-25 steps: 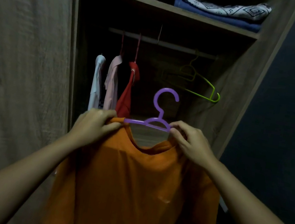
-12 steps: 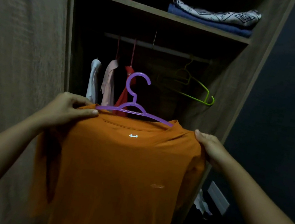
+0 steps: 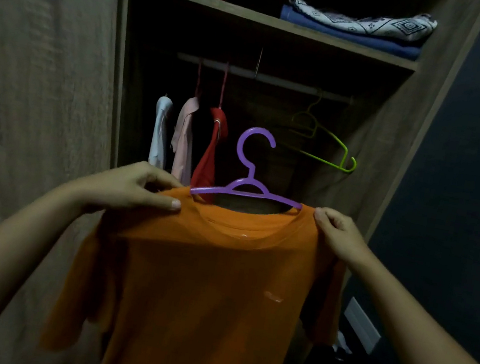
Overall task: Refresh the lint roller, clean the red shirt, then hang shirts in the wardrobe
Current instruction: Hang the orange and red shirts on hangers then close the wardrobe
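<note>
Pinching with left hand (image 3: 134, 192), thumb over curled fingers, one shoulder of orange shirt (image 3: 213, 289) at frame centre; pinching the opposite shoulder with right hand (image 3: 338, 234). Holding shirt draped over purple hanger (image 3: 250, 173) before the open wardrobe (image 3: 399, 145), keeping hook free above collar. Judging cloth light, soft and limp, probably slipping easily on smooth plastic arms; favouring a hold at hanger neck for lifting. Noting door panel (image 3: 25, 80) crowding far left, red shirt (image 3: 210, 151) hanging centre-left, bare stretch of rail (image 3: 282, 81) at centre, green hanger (image 3: 325, 161) right, shelf edge (image 3: 260, 20) sitting close above rail.
</note>
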